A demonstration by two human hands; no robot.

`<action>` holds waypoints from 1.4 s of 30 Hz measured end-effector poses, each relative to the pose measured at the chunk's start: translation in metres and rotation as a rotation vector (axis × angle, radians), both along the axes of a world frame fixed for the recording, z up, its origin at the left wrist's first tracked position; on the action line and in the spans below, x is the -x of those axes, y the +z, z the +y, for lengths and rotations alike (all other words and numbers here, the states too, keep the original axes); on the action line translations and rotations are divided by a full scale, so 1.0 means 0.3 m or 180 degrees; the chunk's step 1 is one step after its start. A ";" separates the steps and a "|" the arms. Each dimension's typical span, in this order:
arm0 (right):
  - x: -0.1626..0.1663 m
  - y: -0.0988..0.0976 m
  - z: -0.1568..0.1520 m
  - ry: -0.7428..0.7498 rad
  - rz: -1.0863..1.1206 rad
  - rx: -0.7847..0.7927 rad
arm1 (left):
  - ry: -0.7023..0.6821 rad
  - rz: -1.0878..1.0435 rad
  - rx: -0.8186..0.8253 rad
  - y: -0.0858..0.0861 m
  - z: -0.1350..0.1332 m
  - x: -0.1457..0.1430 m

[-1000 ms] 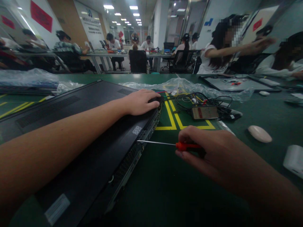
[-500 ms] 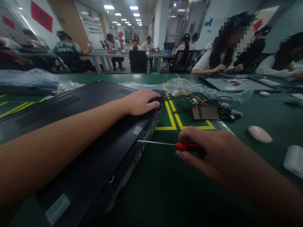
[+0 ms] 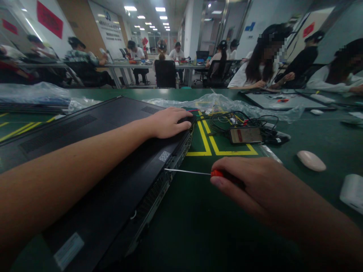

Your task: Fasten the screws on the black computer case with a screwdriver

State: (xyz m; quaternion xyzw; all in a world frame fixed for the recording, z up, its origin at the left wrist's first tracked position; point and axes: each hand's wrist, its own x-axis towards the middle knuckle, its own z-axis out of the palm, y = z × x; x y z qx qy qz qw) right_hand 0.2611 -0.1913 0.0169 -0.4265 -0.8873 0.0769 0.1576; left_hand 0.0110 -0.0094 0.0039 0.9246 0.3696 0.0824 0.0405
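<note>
A black desktop computer case (image 3: 113, 177) lies on its side across the green table, its rear port panel (image 3: 161, 189) facing right. My left hand (image 3: 171, 122) rests flat on top of it near the far right corner, fingers stretched out and empty. In my right hand (image 3: 241, 177) is a screwdriver (image 3: 187, 172), gripped by its red handle between thumb and fingers. Its thin metal shaft points left, and the tip meets the upper edge of the rear panel. Whether a screw sits at the tip is too small to make out.
Behind the case lies clear plastic wrap (image 3: 215, 101). Tangled black cables (image 3: 241, 119) and a phone (image 3: 245, 135) lie beyond my right hand. To the right are a pale rounded object (image 3: 311, 160) and a white case (image 3: 352, 192). Co-workers sit across the table.
My right fingers have shifted and closed further round the handle, so less red shows. The screwdriver tip stays at the same spot. My left hand and the case have not moved.
</note>
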 end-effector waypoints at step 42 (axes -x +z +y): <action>-0.002 0.002 -0.003 -0.0074 -0.0016 0.0035 | -0.0010 -0.0021 0.0013 -0.004 0.006 0.004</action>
